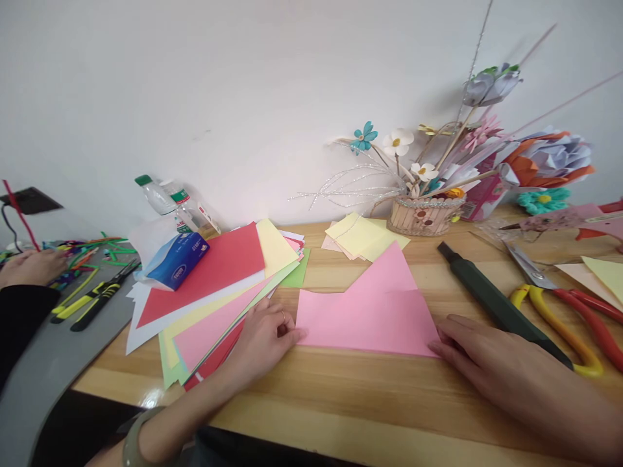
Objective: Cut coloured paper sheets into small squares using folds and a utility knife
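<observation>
A pink sheet of paper (360, 321), folded over, lies on the wooden table in front of me. Its upper edge dips at the left and rises to a point at the right. My left hand (265, 334), with a ring on one finger, pinches its lower left corner between thumb and fingers. At the lower right corner my right hand (491, 363) grips the paper the same way. Under and beside my left forearm spreads a stack of coloured paper (214, 331). A dark green marker-like tool (501, 305) lies just beyond my right hand.
Scissors with yellow and red handles (549, 305) lie at right, near a pink glue gun (574, 224). A flower basket (421, 214) and yellow paper (365, 237) stand behind. Left are a tissue pack (178, 259), bottles (182, 201), pliers (100, 295) and another person's hand (34, 266).
</observation>
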`<state>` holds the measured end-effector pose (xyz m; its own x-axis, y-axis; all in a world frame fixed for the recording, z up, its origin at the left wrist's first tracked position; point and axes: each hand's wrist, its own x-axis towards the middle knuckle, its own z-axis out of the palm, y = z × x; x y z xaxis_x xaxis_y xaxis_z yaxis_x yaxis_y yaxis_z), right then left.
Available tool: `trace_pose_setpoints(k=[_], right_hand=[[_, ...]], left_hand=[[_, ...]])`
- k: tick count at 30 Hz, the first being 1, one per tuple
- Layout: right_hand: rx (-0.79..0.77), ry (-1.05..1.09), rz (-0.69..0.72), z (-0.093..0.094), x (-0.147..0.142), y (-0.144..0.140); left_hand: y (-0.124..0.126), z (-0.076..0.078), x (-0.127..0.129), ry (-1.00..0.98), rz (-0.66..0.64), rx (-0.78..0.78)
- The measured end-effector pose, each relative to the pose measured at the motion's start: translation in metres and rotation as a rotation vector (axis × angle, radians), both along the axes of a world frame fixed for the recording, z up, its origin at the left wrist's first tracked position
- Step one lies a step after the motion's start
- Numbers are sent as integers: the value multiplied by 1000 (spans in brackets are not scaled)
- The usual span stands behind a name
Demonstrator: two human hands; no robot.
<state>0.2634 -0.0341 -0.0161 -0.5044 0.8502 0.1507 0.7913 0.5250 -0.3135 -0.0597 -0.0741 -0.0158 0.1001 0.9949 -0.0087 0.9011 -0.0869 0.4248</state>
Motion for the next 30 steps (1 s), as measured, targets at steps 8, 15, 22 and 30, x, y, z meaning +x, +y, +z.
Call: trace_pose_setpoints(k=[8, 15, 22, 30], right_hand=[[-6, -100, 69, -4, 2, -1], [103, -146, 52, -7, 5, -4], [50, -140, 17, -5, 4, -8], [-34, -170, -45, 1, 0, -6]], left_hand=[[-5, -3, 0, 55, -9, 41], [-7, -1, 2, 112, -30, 49], [-11, -17, -4, 167, -8, 270], [14, 14, 13, 203, -829, 199]])
